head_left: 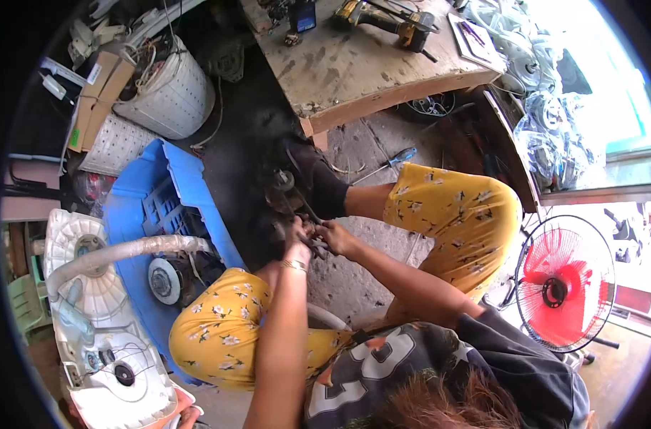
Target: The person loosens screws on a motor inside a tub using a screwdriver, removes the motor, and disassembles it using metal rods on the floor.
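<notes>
My left hand (297,237), with a band at its wrist, is closed around a dark long-handled metal tool just above the floor. Beside it, almost touching, my right hand (334,237) is closed on another slim part of the same dark metal. Dark handle-like ends (315,247) stick out below the fingers. Beyond the hands, close to my foot, is a dark metal part (282,181) with a round end. Shadow and blur hide where tool and part meet, and I cannot make out the tool's exact kind.
To the left stand a blue plastic housing (143,187) with a grey hose (136,250) and white perforated drums (175,100). A wooden table (318,79) holds a power drill (397,27). A screwdriver (390,163) lies on the floor; a red fan (554,292) stands right.
</notes>
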Motion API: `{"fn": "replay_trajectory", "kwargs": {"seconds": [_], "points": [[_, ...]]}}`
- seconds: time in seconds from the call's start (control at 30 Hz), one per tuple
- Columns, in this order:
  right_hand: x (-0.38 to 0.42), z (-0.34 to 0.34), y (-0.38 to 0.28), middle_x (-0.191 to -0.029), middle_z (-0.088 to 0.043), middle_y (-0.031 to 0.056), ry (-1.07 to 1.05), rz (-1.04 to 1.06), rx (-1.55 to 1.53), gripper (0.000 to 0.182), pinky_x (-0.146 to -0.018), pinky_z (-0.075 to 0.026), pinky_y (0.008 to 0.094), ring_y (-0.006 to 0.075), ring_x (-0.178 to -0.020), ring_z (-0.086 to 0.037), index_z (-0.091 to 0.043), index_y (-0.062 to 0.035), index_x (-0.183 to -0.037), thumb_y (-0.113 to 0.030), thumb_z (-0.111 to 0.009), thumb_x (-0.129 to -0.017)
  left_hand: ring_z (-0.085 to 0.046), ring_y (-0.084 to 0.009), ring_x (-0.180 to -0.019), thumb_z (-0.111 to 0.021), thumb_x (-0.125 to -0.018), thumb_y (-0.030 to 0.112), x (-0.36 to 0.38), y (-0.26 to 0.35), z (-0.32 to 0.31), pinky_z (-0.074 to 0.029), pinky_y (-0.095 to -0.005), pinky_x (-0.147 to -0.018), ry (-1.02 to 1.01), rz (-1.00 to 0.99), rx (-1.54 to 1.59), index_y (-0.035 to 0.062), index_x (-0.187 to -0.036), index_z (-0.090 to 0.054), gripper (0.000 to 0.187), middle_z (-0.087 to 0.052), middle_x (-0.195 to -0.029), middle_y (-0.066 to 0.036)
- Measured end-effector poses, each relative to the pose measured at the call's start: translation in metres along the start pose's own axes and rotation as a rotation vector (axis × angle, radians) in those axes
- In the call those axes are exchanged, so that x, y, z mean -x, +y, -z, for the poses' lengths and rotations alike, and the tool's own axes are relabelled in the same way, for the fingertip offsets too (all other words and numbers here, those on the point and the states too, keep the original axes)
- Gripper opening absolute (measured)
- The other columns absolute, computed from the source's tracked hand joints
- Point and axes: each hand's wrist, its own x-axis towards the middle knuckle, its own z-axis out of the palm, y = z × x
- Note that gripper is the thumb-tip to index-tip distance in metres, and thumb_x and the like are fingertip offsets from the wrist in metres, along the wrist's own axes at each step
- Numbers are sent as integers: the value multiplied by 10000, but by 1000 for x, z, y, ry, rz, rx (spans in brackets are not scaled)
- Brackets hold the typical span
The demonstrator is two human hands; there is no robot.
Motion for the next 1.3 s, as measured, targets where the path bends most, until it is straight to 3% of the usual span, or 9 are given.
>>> {"fn": "replay_trajectory", "kwargs": {"seconds": [0.07,0.27,0.4,0.47,0.6,0.73,0.9,1.03,1.3], "points": [[3,-1,36,-894,-648,217,33,-15,77,274,-711,-475,406,298,-825,-638,-609,11,-937,-226,-475,-911,-492,-121,-524,-431,-948,398,10,-25,2,-388,-277,-441,96,-155,-235,116,-936,-511,293,-510,-634,-8],[4,10,122,-906,-617,229,101,129,595,376,-738,-453,459,363,-885,-607,-584,-30,-973,-380,-457,-917,-510,-145,-579,-380,-964,318,-41,-97,49,-424,-280,-522,213,-799,-769,45,-918,-501,302,-522,-710,-35],[-16,8,83,-749,-611,130,-96,340,329,387,-619,-476,375,208,-676,-596,-538,6,-922,-365,-430,-935,-593,-220,-700,-401,-938,431,-41,-62,37,-471,-342,-693,63,-364,-500,39,-919,-562,425,-619,-801,-115],[11,15,-6,-725,-596,86,-135,-55,163,395,-596,-474,330,142,-644,-554,-525,10,-879,-369,-428,-937,-541,-180,-560,-429,-948,379,36,7,-18,-456,-333,-523,-159,173,-21,133,-774,-539,321,-526,-628,-19],[6,13,61,-740,-620,178,171,338,796,314,-575,-478,416,308,-637,-626,-507,-48,-1012,-339,-438,-917,-468,-109,-493,-410,-960,337,-2,-31,9,-430,-273,-455,-66,-48,-249,122,-868,-516,257,-453,-584,3],[23,18,71,-958,-625,222,-78,-188,692,236,-717,-481,470,341,-905,-625,-489,-75,-1027,-259,-432,-889,-475,-155,-539,-420,-919,184,9,-72,4,-409,-324,-516,225,-287,-560,71,-848,-524,168,-509,-644,-29],[24,40,121,-862,-660,171,155,96,1181,304,-615,-518,430,311,-751,-667,-571,-101,-1086,-157,-510,-793,-488,-166,-584,-434,-852,107,-7,-86,16,-403,-304,-547,125,-232,-519,38,-832,-577,160,-512,-668,-54],[35,43,118,-838,-658,195,146,-118,976,218,-638,-546,417,319,-772,-667,-652,-29,-865,-108,-530,-702,-552,-226,-665,-458,-889,174,-4,-71,14,-474,-368,-669,11,-7,-1005,62,-1061,-556,228,-586,-854,-98],[41,89,140,-912,-661,186,-374,-627,998,258,-705,-526,411,330,-837,-648,-659,16,-939,-108,-585,-724,-666,-269,-737,-580,-879,194,6,-81,30,-547,-413,-603,-90,332,-1364,2,-1088,-541,287,-599,-1046,-166]]}}
